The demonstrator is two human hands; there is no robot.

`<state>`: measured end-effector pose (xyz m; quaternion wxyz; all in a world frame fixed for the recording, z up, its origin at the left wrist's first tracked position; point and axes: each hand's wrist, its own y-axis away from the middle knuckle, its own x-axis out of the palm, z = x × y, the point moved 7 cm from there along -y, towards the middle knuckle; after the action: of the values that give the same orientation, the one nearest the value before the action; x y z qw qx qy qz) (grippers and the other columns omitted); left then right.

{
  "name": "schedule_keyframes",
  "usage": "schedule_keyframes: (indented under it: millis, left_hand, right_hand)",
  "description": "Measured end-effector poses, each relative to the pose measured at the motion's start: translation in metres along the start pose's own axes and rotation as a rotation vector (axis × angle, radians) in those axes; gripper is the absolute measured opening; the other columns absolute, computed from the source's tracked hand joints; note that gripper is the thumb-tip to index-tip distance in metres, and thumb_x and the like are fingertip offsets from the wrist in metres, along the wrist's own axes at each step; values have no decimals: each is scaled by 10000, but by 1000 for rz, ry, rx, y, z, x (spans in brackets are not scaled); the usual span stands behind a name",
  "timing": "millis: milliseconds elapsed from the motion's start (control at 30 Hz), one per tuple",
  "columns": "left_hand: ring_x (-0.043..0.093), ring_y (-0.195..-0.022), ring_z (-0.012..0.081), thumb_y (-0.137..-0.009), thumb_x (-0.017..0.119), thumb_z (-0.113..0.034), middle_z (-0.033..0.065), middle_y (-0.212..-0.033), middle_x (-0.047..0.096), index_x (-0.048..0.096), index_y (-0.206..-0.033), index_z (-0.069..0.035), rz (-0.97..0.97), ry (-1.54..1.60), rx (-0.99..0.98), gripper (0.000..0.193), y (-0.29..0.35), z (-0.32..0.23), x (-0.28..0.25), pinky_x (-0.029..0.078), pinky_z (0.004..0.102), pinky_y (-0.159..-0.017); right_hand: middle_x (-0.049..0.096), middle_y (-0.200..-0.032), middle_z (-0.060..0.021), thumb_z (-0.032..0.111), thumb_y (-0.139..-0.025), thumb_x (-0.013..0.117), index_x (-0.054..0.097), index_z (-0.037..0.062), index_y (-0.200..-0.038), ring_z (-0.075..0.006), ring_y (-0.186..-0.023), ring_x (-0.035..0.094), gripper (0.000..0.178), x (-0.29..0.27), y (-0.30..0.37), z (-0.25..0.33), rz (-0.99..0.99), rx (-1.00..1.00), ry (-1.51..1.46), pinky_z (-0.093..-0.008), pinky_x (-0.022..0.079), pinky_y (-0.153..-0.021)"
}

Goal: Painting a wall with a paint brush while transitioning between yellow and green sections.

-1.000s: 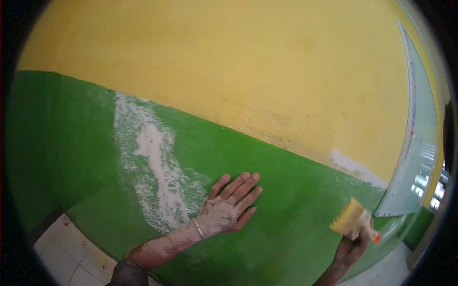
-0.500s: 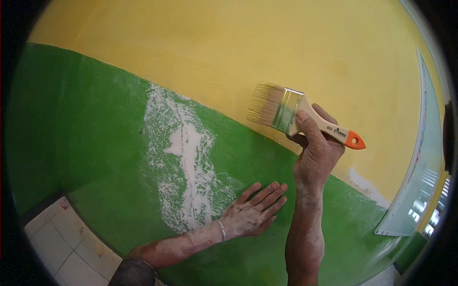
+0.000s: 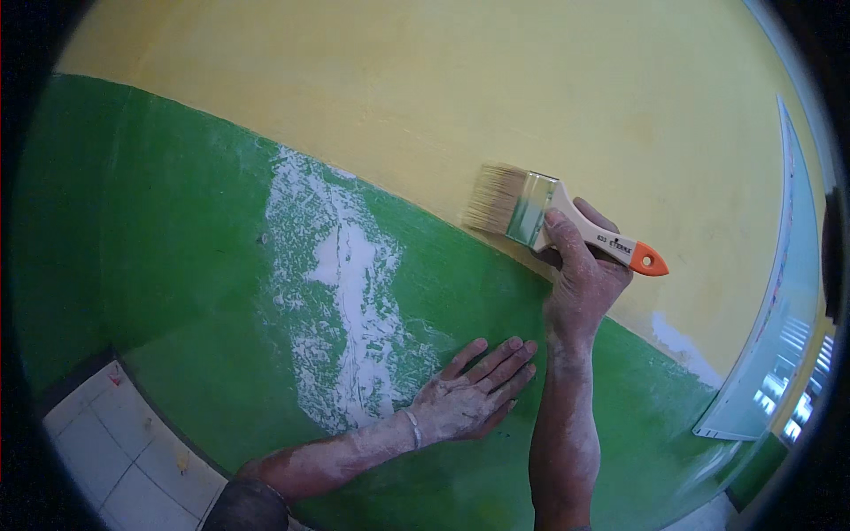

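Observation:
A wide flat paintbrush [image 3: 529, 208] with a metal ferrule and a pale, orange-tipped wooden handle is gripped in my right hand [image 3: 589, 279], thumb on the near side. Its bristles point left and lie at the yellow part of the wall [image 3: 416, 97], just above the border with the green part [image 3: 195, 257]. Flat on the green paint, fingers spread, rests my left hand [image 3: 469, 389]. White dust coats both hands and forearms. Left of my hands runs a rough white patch [image 3: 350, 274] with a thin crack-like line down it.
A smaller white patch [image 3: 680, 345] marks the wall at right, beside a pale glossy board [image 3: 779, 327] with a light frame. White floor tiles [image 3: 133, 451] show at the lower left, along a dark skirting strip. Bright slatted light appears at the far right edge.
The paintbrush and my right hand have shifted slightly left, with the bristles a little lower. My left hand stays in its place on the wall.

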<state>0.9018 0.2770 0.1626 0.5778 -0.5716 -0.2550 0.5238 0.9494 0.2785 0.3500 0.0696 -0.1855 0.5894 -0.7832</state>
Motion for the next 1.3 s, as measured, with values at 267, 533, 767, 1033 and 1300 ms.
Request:
schedule_keyframes:
  millis: [267, 533, 767, 1033, 1300]
  left_hand:
    - [222, -1500, 225, -945, 526, -358, 73, -1605, 297, 437, -1468, -153, 26, -62, 4, 568, -1, -1, -2, 83, 480, -1217]
    - [191, -1510, 250, -960, 494, -293, 115, -1609, 264, 437, -1455, -85, -6, 70, 17, 540, 2, 1, 2, 93, 493, -1218]
    - [212, -1504, 248, -962, 486, -281, 119, -1566, 340, 487, -1420, -96, 43, 115, 1, 494, 6, 4, 7, 85, 498, -1220]
    - [213, -1504, 247, -961, 484, -287, 122, -1567, 341, 461, -1436, -84, 36, 83, 15, 517, 3, 1, 7, 94, 495, -1219]
    - [203, -1505, 243, -956, 499, -304, 110, -1619, 245, 417, -1464, -81, 3, 58, 11, 560, 1, 3, 5, 125, 494, -1212]
  right_hand:
    - [684, -957, -137, 53, -827, 730, 619, -80, -1150, -150, -772, 669, 367, -41, -5, 24, -92, -76, 132, -257, 575, -596]
    - [695, -854, -153, 28, -799, 777, 648, -100, -1075, -152, -658, 670, 331, 41, 3, 21, 46, -47, -54, -250, 568, -593]
    - [694, -808, -145, 18, -794, 769, 647, -105, -1070, -144, -623, 663, 326, 62, 4, 4, 90, 11, -67, -247, 551, -588]
    - [693, -858, -150, 15, -790, 771, 652, -101, -1062, -151, -666, 666, 320, 41, 2, 2, 45, -19, -7, -265, 563, -617]
    - [690, -857, -154, 23, -792, 774, 652, -99, -1062, -156, -664, 666, 321, 20, 0, 1, 12, -20, 26, -266, 564, -610]
